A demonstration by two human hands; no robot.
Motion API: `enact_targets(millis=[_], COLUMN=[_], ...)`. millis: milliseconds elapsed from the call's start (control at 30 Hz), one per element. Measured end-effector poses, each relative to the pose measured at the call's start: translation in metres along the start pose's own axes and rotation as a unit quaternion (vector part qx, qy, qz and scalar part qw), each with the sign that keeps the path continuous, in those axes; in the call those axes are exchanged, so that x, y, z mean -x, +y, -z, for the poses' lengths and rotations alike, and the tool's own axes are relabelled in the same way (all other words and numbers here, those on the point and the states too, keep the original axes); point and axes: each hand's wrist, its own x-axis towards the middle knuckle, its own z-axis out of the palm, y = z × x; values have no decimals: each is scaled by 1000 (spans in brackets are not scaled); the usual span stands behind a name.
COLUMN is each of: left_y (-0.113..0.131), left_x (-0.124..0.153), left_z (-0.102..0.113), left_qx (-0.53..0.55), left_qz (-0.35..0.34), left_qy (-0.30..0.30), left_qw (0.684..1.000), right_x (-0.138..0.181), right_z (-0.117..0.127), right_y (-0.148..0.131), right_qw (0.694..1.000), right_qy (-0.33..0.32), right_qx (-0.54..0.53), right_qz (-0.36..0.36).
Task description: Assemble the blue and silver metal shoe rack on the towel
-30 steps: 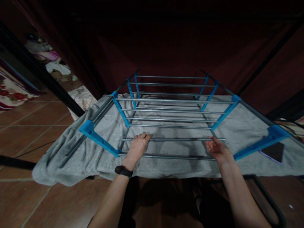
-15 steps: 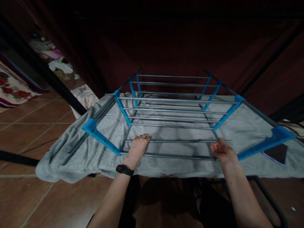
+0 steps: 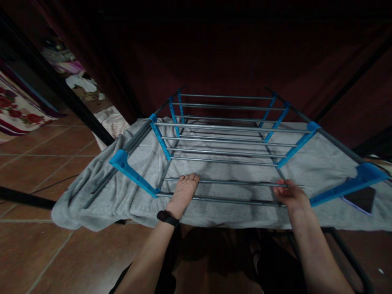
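Observation:
A rack of grey metal rods and blue plastic brackets (image 3: pixel 133 174) lies spread over a grey blanket, several crossbars running left to right. Near its front, a thin metal rod (image 3: pixel 232 182) runs just behind the frontmost crossbar (image 3: pixel 232 200), its two ends sticking out past my hands. My left hand (image 3: pixel 185 190), with a black band on the wrist, is closed over this rod close to its left end. Close to the other end, my right hand (image 3: pixel 289 192) grips the same rod with curled fingers, beside the right blue bracket (image 3: pixel 343 190).
The grey blanket (image 3: pixel 70 208) covers the surface under the rack. A phone (image 3: pixel 361 200) lies on it at the right. Behind stands a dark red panel (image 3: pixel 214 61). Dark metal bars (image 3: pixel 70 102) cross on the left, above a tiled floor (image 3: pixel 36 171).
The view has shifted slightly. My right hand's fingers have curled further round the rod, while my left hand stays on it. The rod has hardly moved against the rack.

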Motion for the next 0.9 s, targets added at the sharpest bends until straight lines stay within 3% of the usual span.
enact_targets(millis=[300, 633, 900], left_y=[1, 0, 2], left_x=[-1, -3, -5], left_z=[-3, 0, -3], left_qx=[9, 36, 36], left_qz=[3, -14, -26], left_qy=[0, -3, 6], left_qw=[1000, 999, 999], right_x=[-7, 3, -9], right_z=[2, -1, 6], right_y=[5, 4, 3], right_qw=[999, 1000, 999], right_qy=[-32, -15, -30], right_qx=[14, 7, 9], right_qz=[15, 14, 7])
